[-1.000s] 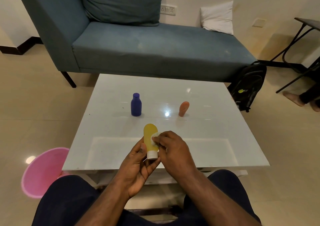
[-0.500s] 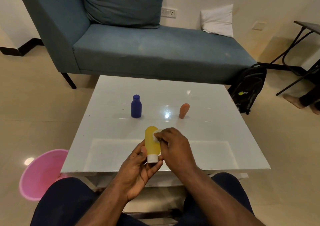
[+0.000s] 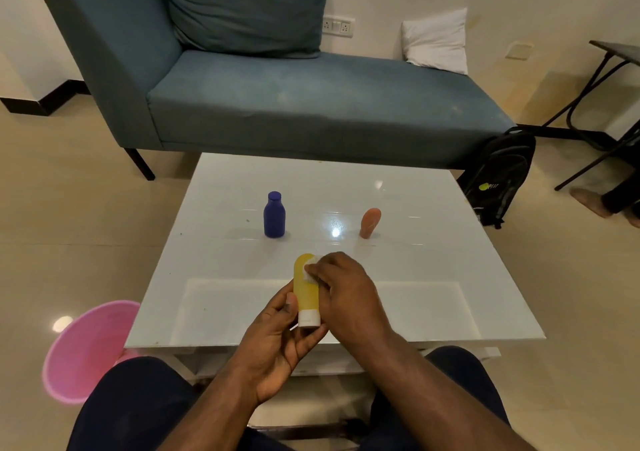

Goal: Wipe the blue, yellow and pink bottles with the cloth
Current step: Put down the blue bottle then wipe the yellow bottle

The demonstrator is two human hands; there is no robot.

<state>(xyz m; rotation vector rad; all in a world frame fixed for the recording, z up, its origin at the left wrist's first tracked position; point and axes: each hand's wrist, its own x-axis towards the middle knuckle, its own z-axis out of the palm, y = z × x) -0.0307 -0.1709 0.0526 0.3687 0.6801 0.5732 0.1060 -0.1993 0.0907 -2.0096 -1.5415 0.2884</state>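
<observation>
My left hand (image 3: 277, 340) grips the yellow bottle (image 3: 305, 291) near its white cap, which points toward me, above the near part of the white table (image 3: 433, 277). My right hand (image 3: 346, 291) pinches a small white cloth (image 3: 310, 269) and presses it against the bottle's upper right side. Most of the cloth is hidden under my fingers. The blue bottle (image 3: 274, 214) stands upright at the table's middle left. The pink bottle (image 3: 370, 223) stands to its right, both apart from my hands.
A pink bucket (image 3: 86, 350) sits on the floor at the table's near left corner. A teal sofa (image 3: 294, 104) runs behind the table, with a black backpack (image 3: 498, 177) leaning at its right end. A person's foot (image 3: 588, 201) shows at far right.
My right hand has slid the cloth up along the yellow bottle toward its rounded far end. The left hand keeps its hold. The blue and pink bottles have not moved.
</observation>
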